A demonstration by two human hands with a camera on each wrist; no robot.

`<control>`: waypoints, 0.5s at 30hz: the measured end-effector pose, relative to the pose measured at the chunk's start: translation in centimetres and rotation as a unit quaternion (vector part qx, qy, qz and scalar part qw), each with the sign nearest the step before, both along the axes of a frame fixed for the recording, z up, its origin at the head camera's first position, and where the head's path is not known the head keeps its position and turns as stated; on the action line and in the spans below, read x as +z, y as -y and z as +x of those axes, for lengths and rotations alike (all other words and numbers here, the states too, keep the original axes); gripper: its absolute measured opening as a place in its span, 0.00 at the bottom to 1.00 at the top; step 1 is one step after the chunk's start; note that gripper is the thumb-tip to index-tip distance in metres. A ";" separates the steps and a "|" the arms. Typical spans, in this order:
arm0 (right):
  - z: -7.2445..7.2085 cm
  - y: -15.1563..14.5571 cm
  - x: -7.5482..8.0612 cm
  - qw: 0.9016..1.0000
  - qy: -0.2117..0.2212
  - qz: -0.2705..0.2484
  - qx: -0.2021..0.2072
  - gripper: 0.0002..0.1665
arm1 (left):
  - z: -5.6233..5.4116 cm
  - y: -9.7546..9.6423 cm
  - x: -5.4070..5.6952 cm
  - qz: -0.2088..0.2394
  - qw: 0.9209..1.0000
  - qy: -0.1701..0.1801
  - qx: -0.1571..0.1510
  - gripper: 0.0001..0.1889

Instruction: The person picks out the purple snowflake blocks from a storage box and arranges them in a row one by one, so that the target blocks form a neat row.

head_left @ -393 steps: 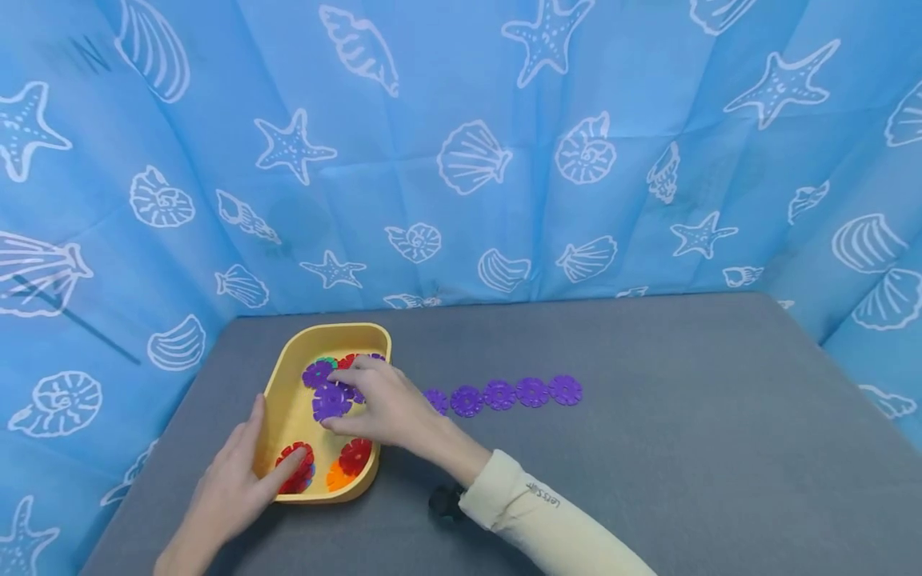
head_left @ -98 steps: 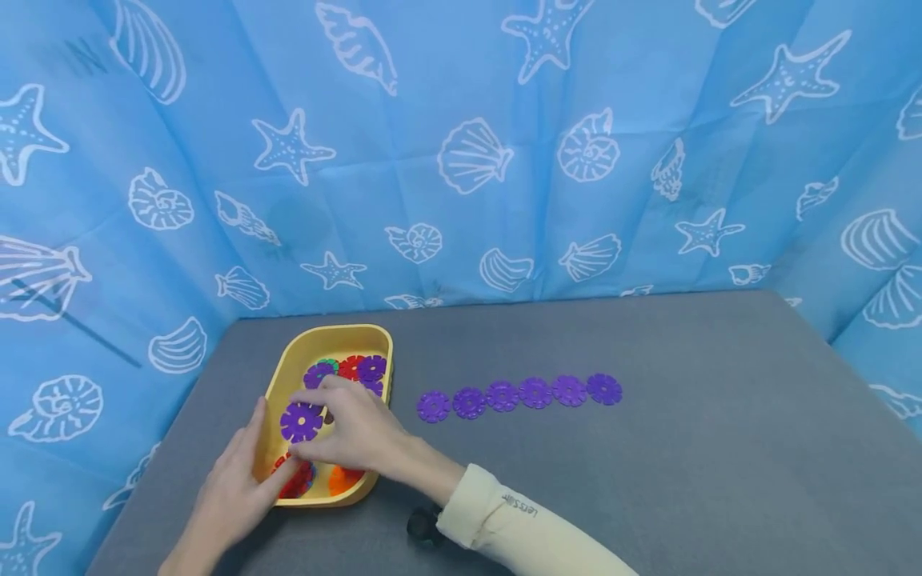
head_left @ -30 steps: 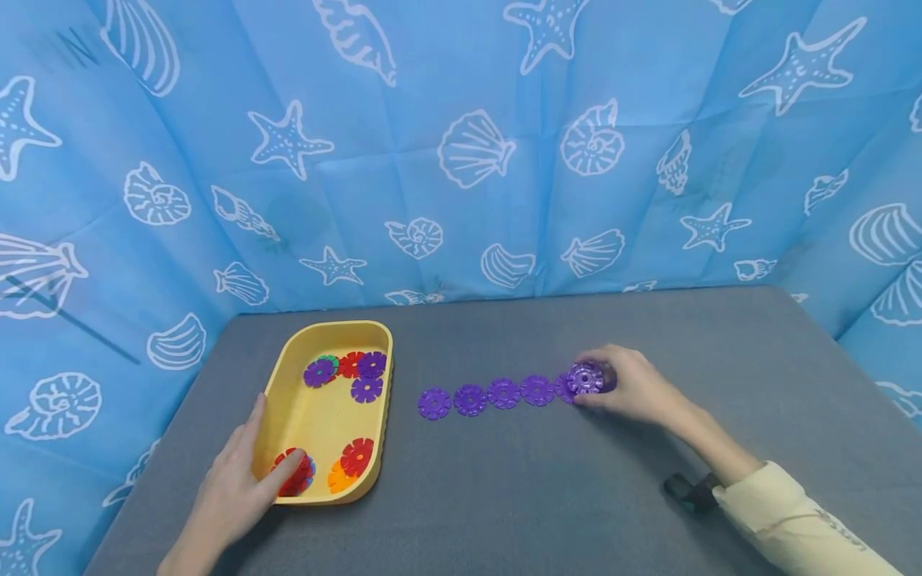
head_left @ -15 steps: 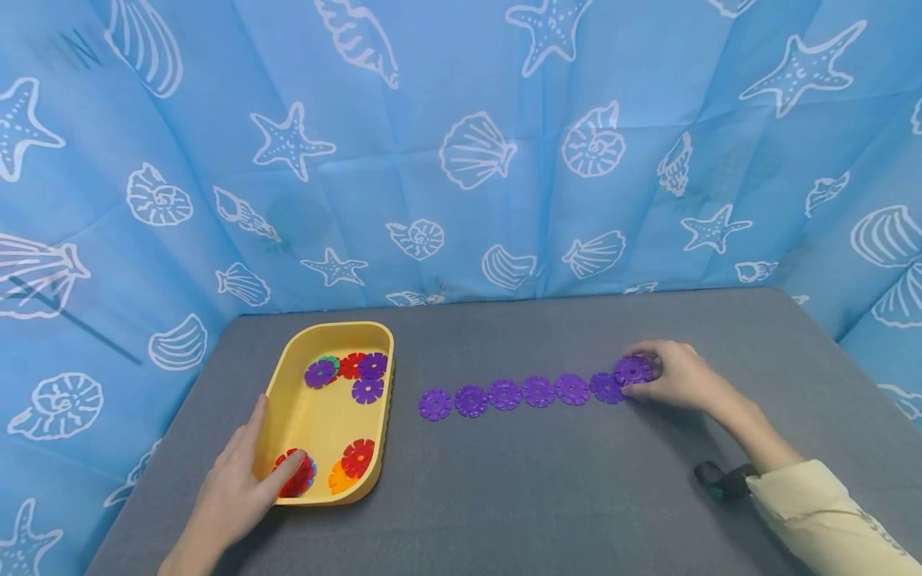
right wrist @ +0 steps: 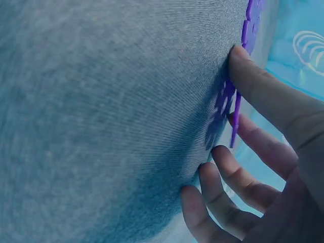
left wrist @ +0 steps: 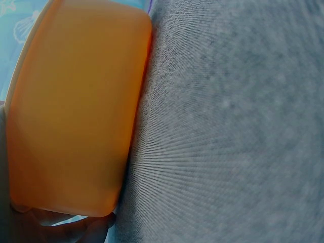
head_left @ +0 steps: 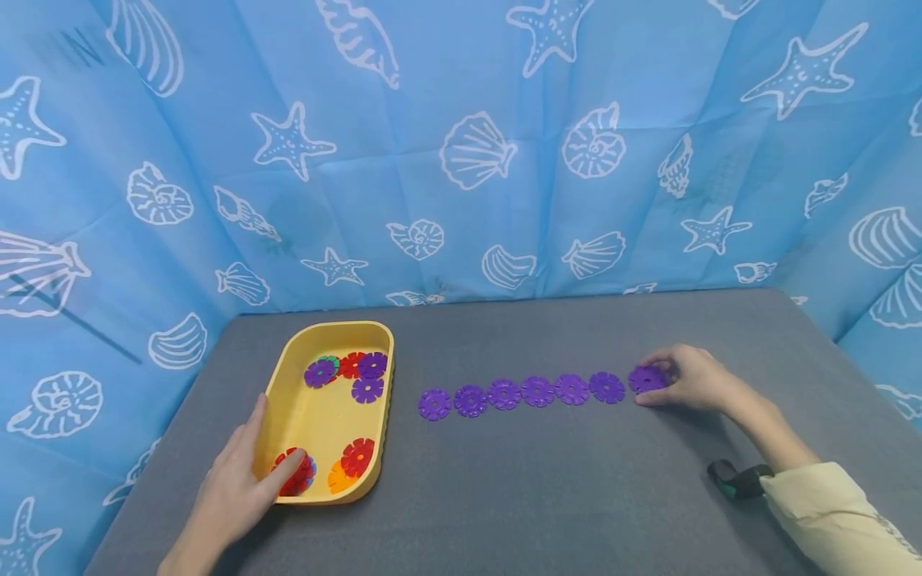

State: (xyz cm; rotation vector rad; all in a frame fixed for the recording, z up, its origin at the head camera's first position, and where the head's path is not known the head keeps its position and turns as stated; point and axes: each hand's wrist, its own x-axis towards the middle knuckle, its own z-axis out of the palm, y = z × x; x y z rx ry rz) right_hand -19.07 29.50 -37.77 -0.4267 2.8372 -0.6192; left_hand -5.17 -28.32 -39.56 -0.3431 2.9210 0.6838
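My right hand [head_left: 691, 379] pinches a purple snowflake disc [head_left: 647, 379] between thumb and fingers, at the right end of a row of several matching purple discs [head_left: 537, 391]. In the right wrist view that disc [right wrist: 236, 119] is seen edge-on, tilted just over the cloth, its shadow beside it. My left hand [head_left: 234, 476] grips the near left corner of a yellow tray [head_left: 317, 424], thumb over the rim and fingers along the outer wall. The left wrist view shows the tray's side wall [left wrist: 81, 111] with fingers [left wrist: 76, 230] under its lower end.
Inside the tray lie purple discs [head_left: 367, 390], red discs [head_left: 358, 458], an orange disc [head_left: 341, 478] and a partly covered green one. Grey cloth [head_left: 533, 496] covers the table. A blue shell-print curtain [head_left: 461, 200] stands behind it.
The right hand took a purple disc from the tray to the row's right end. Over the last second it moved rightward and lowered the disc. The left hand stayed on the tray.
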 end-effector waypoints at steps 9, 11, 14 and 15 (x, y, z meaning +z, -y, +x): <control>0.3 0.8 0.6 1.000 -0.006 0.007 0.007 0.39 | 0.0 -0.1 0.0 -0.003 1.000 0.001 -0.003 0.60; 0.4 1.5 1.0 1.000 -0.019 0.000 0.004 0.38 | 0.0 -0.1 0.0 -0.004 1.000 0.000 -0.004 0.60; 0.5 3.0 1.6 0.999 -0.038 -0.011 0.000 0.36 | 0.0 -0.1 0.0 -0.004 1.000 -0.003 -0.003 0.60; 0.5 3.6 1.8 0.999 -0.042 -0.016 0.001 0.35 | 0.1 -0.1 0.0 -0.005 1.000 -0.003 -0.003 0.60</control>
